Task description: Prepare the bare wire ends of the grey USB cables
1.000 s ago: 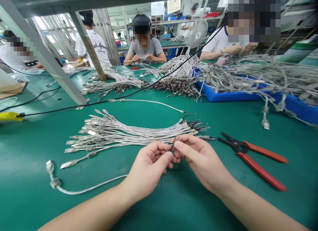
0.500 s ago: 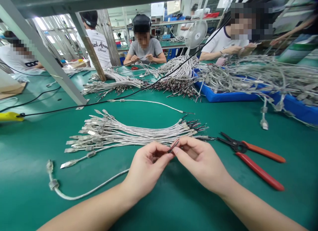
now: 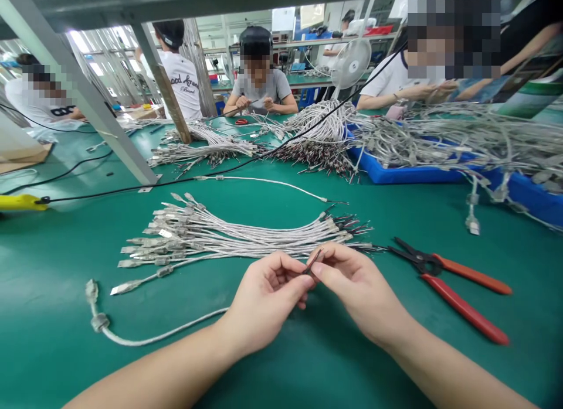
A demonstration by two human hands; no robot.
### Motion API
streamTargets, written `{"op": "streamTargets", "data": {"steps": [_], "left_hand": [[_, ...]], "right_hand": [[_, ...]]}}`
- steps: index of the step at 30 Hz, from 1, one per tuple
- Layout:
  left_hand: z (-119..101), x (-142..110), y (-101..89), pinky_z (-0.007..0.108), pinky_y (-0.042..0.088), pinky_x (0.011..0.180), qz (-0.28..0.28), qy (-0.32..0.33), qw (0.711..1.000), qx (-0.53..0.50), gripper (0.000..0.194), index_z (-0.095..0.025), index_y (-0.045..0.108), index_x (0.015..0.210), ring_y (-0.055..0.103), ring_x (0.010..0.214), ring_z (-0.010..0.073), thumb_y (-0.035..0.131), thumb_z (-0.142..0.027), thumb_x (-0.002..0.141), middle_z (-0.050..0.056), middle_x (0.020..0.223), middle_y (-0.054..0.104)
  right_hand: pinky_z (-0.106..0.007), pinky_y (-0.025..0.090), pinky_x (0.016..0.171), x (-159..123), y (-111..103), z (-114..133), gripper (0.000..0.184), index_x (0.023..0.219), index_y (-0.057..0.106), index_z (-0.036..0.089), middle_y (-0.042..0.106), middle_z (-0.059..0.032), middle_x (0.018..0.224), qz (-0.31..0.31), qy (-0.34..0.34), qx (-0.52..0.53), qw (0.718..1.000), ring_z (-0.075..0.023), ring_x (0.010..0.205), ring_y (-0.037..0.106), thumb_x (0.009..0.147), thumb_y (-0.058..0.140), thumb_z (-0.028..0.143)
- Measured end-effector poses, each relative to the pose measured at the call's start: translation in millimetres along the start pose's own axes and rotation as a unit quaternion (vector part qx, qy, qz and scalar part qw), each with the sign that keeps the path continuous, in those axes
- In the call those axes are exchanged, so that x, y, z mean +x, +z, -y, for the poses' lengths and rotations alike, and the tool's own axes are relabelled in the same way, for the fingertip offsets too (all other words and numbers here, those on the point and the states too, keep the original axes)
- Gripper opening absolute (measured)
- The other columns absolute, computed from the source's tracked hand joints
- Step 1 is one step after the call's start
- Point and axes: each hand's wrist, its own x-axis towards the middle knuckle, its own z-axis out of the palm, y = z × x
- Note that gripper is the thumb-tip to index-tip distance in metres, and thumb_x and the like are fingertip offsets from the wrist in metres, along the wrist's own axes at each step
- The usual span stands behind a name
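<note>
1. One white cable (image 3: pixel 132 342) disappears behind our left hand (image 3: pixel 268 309); dark wires (image 3: pixel 314 261), apparently its ends, are pinched between thumb and fingers of both that hand and the right hand (image 3: pixel 358 292).
2. We judge this cable unfinished; a bundle (image 3: pixel 250 234) lies beyond it, but whether those or the cables in the blue tray (image 3: pixel 409 174) are done, we cannot tell.
3. We read "ood friend" on a white shirt (image 3: pixel 185 89); other lettering is unclear.

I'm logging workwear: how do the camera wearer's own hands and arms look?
The left hand and right hand are bare: no gloves, rings, watch or bracelet show. Both forearms are uncovered to the picture's edge, no sleeve showing.
</note>
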Motion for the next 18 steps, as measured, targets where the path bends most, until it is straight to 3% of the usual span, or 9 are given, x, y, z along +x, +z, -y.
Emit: {"op": "streamTargets", "data": {"steps": [5,18], "left_hand": [[-2.3,-0.3,-1.1,0.023,0.049,0.054,0.021,-0.016,0.999,-0.040,0.035,-0.013,0.057,0.078,0.056,0.053,0.0078,0.080,-0.037,0.070,0.000,0.066,0.064],[-0.1,1.4,-1.4,0.024,0.049,0.058,0.011,0.011,0.999,-0.030,0.033,-0.014,0.057,0.077,0.057,0.057,0.0087,0.080,-0.036,0.068,0.002,0.070,0.066]], "right_hand": [[-0.025,0.054,0.058,-2.0,1.9,2.1,0.012,0.077,0.064,0.020,0.061,0.0007,0.070,0.000,0.014,0.053,0.999,-0.0138,0.061,0.061,0.083,0.071,0.027],[-0.029,0.054,0.060,-2.7,2.5,4.9,0.020,0.076,0.066,0.017,0.061,-0.0013,0.068,0.002,0.026,0.068,0.997,-0.0152,0.062,0.058,0.086,0.070,0.034]]}}
